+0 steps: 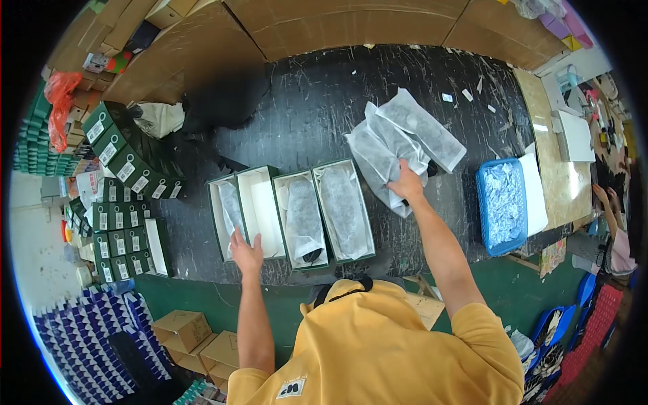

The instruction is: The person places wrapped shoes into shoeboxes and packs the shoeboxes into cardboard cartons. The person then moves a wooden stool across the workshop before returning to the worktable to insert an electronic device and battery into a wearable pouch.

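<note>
Floor: green colour, visible below the table | Furniture: one wide black table [310,101], surface having many pale marks; pale worktop [559,196] at right end | Wall: white [34,229], at left | Far side: brown cardboard panels [351,27] | Light: bright

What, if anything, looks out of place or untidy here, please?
Pale scraps litter the far right of the black table. In the open box second from right, a dark tip pokes out of the white wrapping instead of being covered.

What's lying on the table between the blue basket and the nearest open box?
White-wrapped bundles, one with the person's right hand on it, then bare black tabletop up to the blue basket, as the head view shows.
</note>
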